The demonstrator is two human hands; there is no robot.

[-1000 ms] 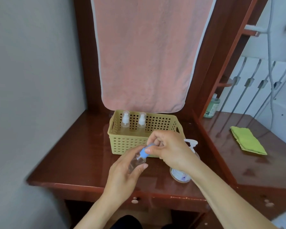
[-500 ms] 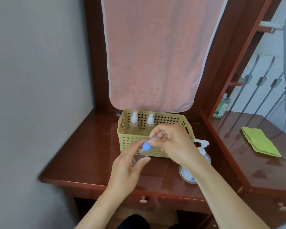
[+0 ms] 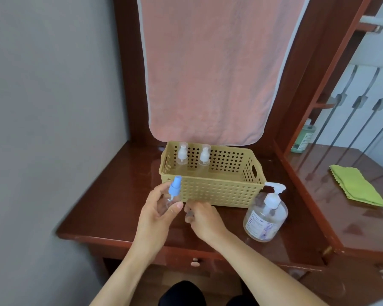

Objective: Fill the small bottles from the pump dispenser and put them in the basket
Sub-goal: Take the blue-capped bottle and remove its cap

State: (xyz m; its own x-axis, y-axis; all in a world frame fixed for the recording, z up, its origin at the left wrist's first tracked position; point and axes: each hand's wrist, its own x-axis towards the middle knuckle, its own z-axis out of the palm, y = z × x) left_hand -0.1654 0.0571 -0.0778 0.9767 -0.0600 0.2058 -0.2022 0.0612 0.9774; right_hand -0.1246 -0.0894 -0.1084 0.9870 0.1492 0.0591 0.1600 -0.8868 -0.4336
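My left hand [image 3: 155, 217] grips a small clear bottle [image 3: 174, 189] with a blue spray top, upright, just in front of the left end of the yellow perforated basket [image 3: 219, 193]. My right hand [image 3: 205, 221] hovers low beside it with curled, blurred fingers; whether it holds anything is unclear. Two small clear bottles with white sprayers [image 3: 182, 154] [image 3: 205, 155] stand at the basket's back left. The pump dispenser [image 3: 265, 215], clear with a white pump, stands right of my right hand.
The basket sits on a glossy dark wooden dresser [image 3: 111, 206] against a grey wall on the left. A pink towel [image 3: 208, 74] hangs behind the basket. On the side surface to the right lie a green cloth [image 3: 356, 186] and a green bottle [image 3: 303, 140].
My right hand has let go of the blue top and dropped toward the table. My left hand has moved left with the bottle. The view has shifted.
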